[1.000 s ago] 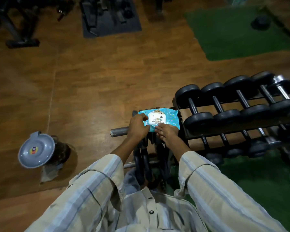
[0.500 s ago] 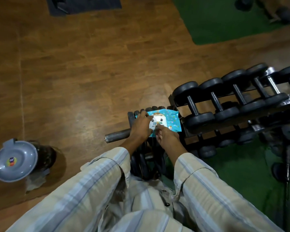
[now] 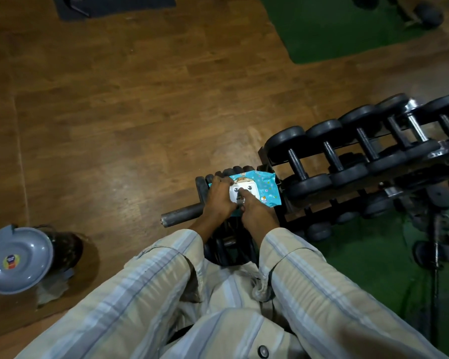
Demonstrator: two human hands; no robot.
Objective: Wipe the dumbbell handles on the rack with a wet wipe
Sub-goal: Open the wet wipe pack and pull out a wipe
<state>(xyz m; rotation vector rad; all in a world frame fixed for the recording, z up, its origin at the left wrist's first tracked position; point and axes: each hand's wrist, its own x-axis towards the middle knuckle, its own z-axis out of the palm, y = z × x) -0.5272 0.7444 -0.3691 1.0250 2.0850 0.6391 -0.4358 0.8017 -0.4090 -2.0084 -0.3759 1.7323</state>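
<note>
Wood-plank floor; both hands (image 3: 240,203) clamped on glossy crinkled wipe pack (image 3: 257,186).

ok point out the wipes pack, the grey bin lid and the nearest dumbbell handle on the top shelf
wipes pack (image 3: 266,189): head view, on its blue wrapper right of the white flap
grey bin lid (image 3: 18,259): head view, on the lid's dished middle
nearest dumbbell handle (image 3: 297,164): head view, on the bar midway between its two weights

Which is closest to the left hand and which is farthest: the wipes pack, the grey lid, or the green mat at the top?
1. Wipes pack: under the left hand, touching.
2. Grey lid: on the floor, lower left.
3. Green mat: far, upper right.
</note>
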